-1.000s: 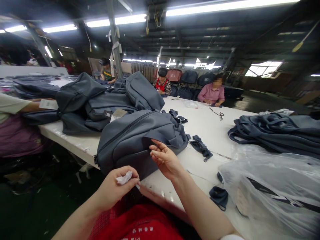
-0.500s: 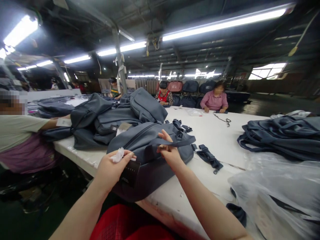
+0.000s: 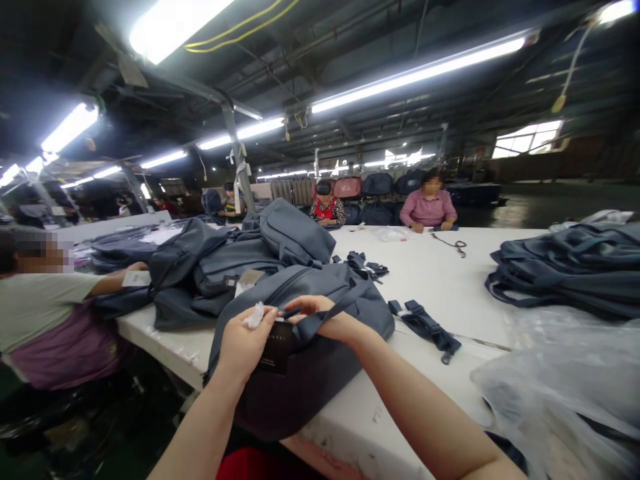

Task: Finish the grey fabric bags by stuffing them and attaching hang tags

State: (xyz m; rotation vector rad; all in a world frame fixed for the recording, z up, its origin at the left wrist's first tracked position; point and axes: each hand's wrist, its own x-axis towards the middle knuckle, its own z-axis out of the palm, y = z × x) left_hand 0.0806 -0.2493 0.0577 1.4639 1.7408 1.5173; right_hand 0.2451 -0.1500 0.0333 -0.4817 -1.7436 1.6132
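A dark blue-grey bag (image 3: 340,363) rests at the table's near edge with its long zipper facing up. My left hand (image 3: 249,343) is closed on a crumpled white piece of paper (image 3: 255,316), its thumb and fingertips pinched at the top of a black hang tag (image 3: 274,348). My right hand (image 3: 320,317) reaches through the bag's strap (image 3: 333,312), which lies across its back. Its fingertips meet those of my left hand above the tag, closed on something too small to make out.
More blue-grey bags (image 3: 235,257) are heaped beyond mine. Strap bundles (image 3: 427,327) lie to the right on the white table (image 3: 450,273), near a bag pile (image 3: 570,267) and clear plastic (image 3: 565,373). A co-worker (image 3: 50,313) sits left; others sit across the table.
My right hand has moved left and down from the raised strap to meet my left hand at the tag. The view has tilted up a little.
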